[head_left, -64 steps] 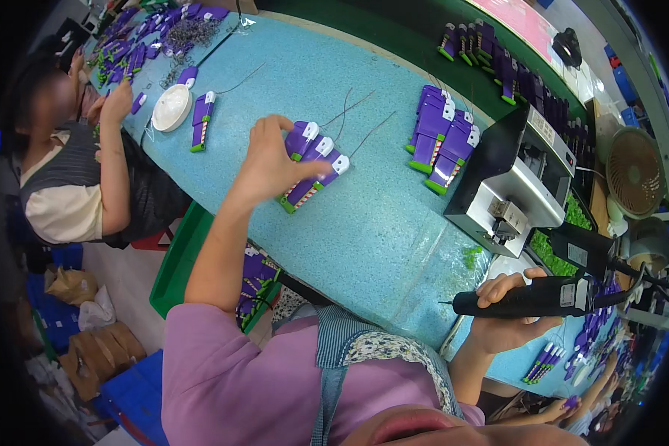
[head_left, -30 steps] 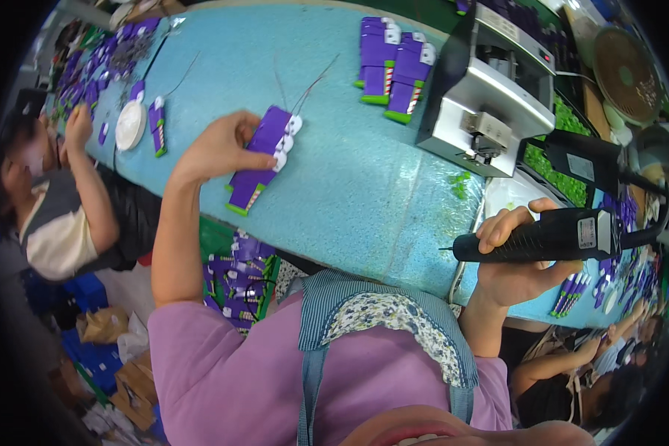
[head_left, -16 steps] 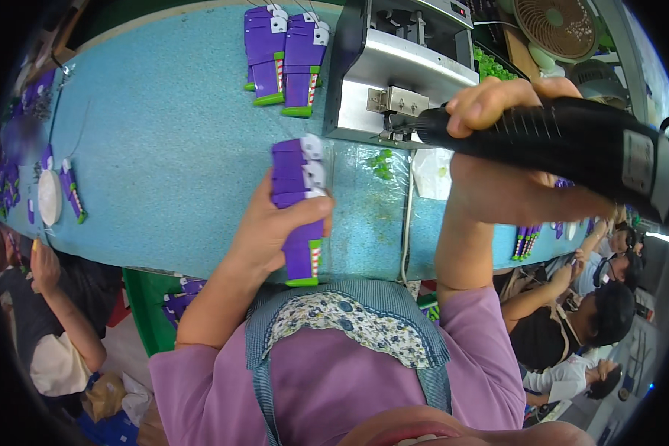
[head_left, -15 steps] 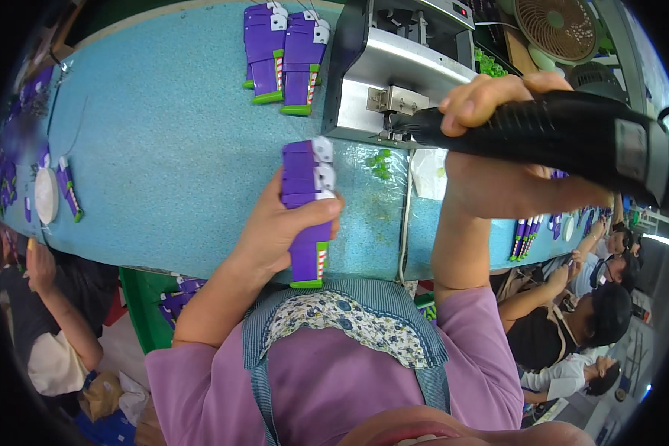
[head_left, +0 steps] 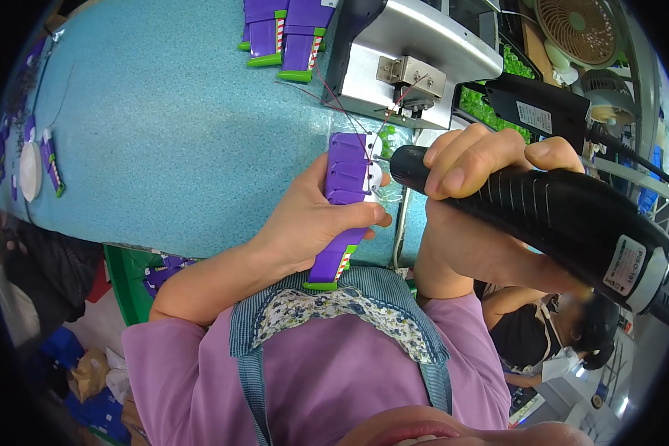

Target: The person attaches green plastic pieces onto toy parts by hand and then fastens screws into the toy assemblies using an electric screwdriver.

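My left hand is closed round a purple and white plastic toy part with a green end and a red-and-white striped edge. Thin red and dark wires rise from the part's upper white side. In my right hand is a black electric screwdriver, gripped along its body. Its bit meets or nearly meets the white edge of the part; I cannot tell whether it sits in a screw. Beyond stands a metal screw feeder, apart from both hands.
Several similar purple parts lie at the far side of the blue tabletop. A white oval piece and more parts are at far left. Another black screwdriver is right of the feeder, near a fan. A green crate stands below the table edge.
The screwdriver has moved from the feeder toward me, to the purple part. My left hand has shifted right with the part. The whole view has also shifted.
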Tool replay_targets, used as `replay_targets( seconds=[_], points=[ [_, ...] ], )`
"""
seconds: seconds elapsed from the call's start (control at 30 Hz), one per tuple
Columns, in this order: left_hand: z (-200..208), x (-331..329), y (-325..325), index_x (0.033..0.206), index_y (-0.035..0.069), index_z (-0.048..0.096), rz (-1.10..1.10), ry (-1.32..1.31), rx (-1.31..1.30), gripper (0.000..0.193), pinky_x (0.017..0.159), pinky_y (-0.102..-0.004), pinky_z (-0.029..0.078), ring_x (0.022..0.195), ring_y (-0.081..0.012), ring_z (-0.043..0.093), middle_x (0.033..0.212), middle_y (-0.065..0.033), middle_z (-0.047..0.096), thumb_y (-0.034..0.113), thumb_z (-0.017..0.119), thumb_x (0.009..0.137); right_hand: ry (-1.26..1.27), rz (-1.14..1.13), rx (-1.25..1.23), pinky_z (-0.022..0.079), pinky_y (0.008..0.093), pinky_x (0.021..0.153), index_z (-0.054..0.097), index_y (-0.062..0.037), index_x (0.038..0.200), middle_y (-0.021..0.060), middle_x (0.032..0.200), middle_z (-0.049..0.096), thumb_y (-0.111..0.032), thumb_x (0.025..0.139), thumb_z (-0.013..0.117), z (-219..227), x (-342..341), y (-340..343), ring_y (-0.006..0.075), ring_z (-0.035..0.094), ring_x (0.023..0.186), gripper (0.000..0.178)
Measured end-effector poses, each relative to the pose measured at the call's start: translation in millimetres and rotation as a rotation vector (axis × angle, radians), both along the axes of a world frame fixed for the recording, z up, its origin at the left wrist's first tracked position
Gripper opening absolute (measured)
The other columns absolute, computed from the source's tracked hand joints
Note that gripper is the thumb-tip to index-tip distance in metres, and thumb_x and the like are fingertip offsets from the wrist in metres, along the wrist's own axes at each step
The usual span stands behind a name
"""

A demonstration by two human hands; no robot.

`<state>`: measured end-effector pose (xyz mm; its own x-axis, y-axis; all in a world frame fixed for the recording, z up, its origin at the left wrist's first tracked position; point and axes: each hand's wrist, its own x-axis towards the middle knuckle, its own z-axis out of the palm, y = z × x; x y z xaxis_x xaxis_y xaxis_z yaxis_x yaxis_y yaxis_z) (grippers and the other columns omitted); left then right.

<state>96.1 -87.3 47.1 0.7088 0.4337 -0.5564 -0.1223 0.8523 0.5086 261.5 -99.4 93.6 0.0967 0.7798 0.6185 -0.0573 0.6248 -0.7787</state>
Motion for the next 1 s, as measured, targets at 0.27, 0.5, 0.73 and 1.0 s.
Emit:
replay_targets(
  seconds=[0.27, 0.5, 0.73, 1.0],
  points=[
    [-4, 0, 2, 0.116, 0.001, 0.047, 0.008, 0.011, 0.005, 0.046, 0.064, -0.0294, 0.054, 0.081, -0.0169, 0.066, 0.098, -0.0078, 0.061, 0.002, 0.071, 0.076, 0.027, 0.066, 0.061, 0.045, 0.0366, 0.052, 0.044, -0.0038, 0.124, 0.016, 0.073, 0.058, -0.089, 0.071, 0.03, -7, -1, 0, 0.0219, 0.051, 0.048, 0.101],
    [-10, -3, 10, 0.117, 0.004, 0.045, 0.068, -0.022, -0.1, 0.048, 0.062, -0.0298, 0.053, 0.076, -0.0165, 0.064, 0.098, -0.0076, 0.061, 0.003, 0.071, 0.077, 0.085, -0.08, 0.108, 0.045, 0.0403, 0.06, 0.046, -0.0032, 0.123, 0.0179, 0.077, 0.059, -0.088, 0.072, 0.029, 19, 14, 29, 0.0256, 0.052, 0.055, 0.101],
    [-22, -2, 6, 0.12, 0.006, 0.041, 0.04, -0.128, -0.063, 0.055, 0.066, -0.0291, 0.051, 0.08, -0.0134, 0.059, 0.103, -0.0069, 0.057, -0.005, 0.069, 0.074, 0.15, -0.039, -0.096, 0.041, 0.0378, 0.058, 0.047, -0.0055, 0.124, 0.0144, 0.071, 0.055, -0.088, 0.071, 0.031, 20, 0, 11, 0.0226, 0.048, 0.052, 0.099],
    [-19, 0, 1, 0.126, 0.007, 0.037, 0.085, -0.116, -0.016, 0.063, 0.069, -0.0264, 0.05, 0.084, -0.0111, 0.057, 0.106, -0.0061, 0.055, -0.009, 0.067, 0.072, -0.002, 0.049, -0.034, 0.043, 0.0387, 0.052, 0.041, -0.0056, 0.125, 0.0152, 0.072, 0.056, -0.083, 0.077, 0.032, 7, -11, -6, 0.0225, 0.048, 0.048, 0.091]
  ],
)
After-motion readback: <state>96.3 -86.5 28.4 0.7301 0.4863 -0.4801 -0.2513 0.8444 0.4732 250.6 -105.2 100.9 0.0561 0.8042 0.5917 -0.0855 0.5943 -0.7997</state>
